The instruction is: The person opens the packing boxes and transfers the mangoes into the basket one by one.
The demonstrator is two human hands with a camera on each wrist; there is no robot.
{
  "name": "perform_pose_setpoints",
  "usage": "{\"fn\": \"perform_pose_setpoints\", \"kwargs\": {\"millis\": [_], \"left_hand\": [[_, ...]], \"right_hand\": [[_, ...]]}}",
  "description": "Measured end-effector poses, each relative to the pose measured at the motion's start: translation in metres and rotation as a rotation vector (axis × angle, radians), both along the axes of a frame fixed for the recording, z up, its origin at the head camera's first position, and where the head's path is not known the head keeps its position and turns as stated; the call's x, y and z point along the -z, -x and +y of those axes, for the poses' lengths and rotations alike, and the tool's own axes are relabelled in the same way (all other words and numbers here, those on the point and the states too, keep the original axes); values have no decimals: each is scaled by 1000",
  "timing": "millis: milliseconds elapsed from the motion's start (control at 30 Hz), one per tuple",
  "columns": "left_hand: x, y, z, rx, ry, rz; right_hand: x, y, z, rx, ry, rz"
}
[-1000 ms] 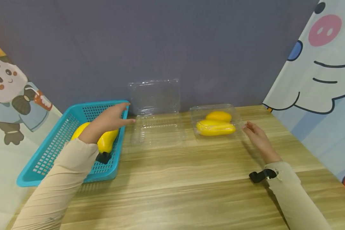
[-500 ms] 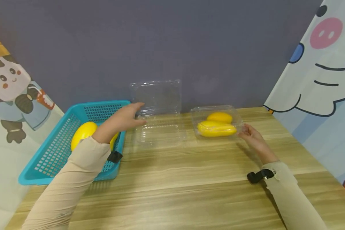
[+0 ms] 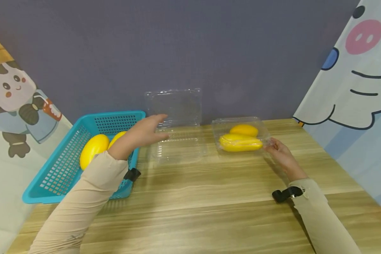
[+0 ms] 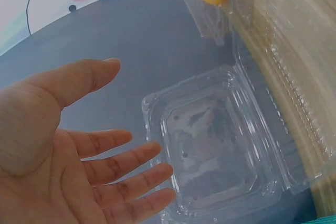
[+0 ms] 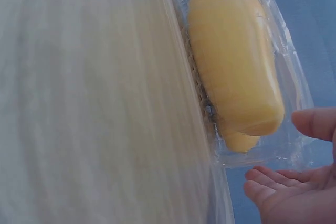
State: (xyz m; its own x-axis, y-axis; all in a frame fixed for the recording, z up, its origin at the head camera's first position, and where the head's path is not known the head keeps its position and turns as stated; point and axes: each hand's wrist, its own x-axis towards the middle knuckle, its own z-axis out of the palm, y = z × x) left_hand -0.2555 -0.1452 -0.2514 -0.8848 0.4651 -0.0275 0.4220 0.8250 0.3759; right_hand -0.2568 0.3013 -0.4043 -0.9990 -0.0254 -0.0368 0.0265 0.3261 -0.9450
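Observation:
My left hand (image 3: 146, 132), thumb and fingers spread, reaches in front of an open clear plastic clamshell box (image 3: 181, 148). Its raised lid (image 4: 210, 156) lies just beyond those fingers in the left wrist view, apart from them as far as I can tell. On the right stands a second clear clamshell box (image 3: 220, 125), its lid apparently down over a long, papaya-like yellow fruit (image 3: 239, 143) and a rounder mango-like one (image 3: 245, 130). My right hand (image 3: 282, 155) is at this box's right end. In the right wrist view, thumb and fingers stand apart on either side of its corner.
A blue plastic basket (image 3: 50, 169) sits left, partly covered by my left forearm. Inside are a mango-like yellow fruit (image 3: 93, 150) and another yellow fruit (image 3: 118, 137). Behind the wooden table (image 3: 190, 218) rises a grey wall (image 3: 184, 46); cartoon sheets flank both sides.
My left hand has moved right, from over the basket to the open clamshell box. My right hand has come slightly left, up to the filled box's end. Both boxes stay put.

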Motion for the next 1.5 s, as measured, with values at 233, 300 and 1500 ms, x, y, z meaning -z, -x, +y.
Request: {"fn": "perform_pose_setpoints", "kwargs": {"millis": [233, 300, 1500], "left_hand": [[2, 1, 7, 18, -20, 1], [2, 2, 10, 24, -19, 12], [42, 31, 117, 162, -14, -14]], "right_hand": [[4, 0, 0, -3, 51, 0], [5, -1, 0, -4, 56, 4], [9, 2, 2, -16, 72, 37]]}}
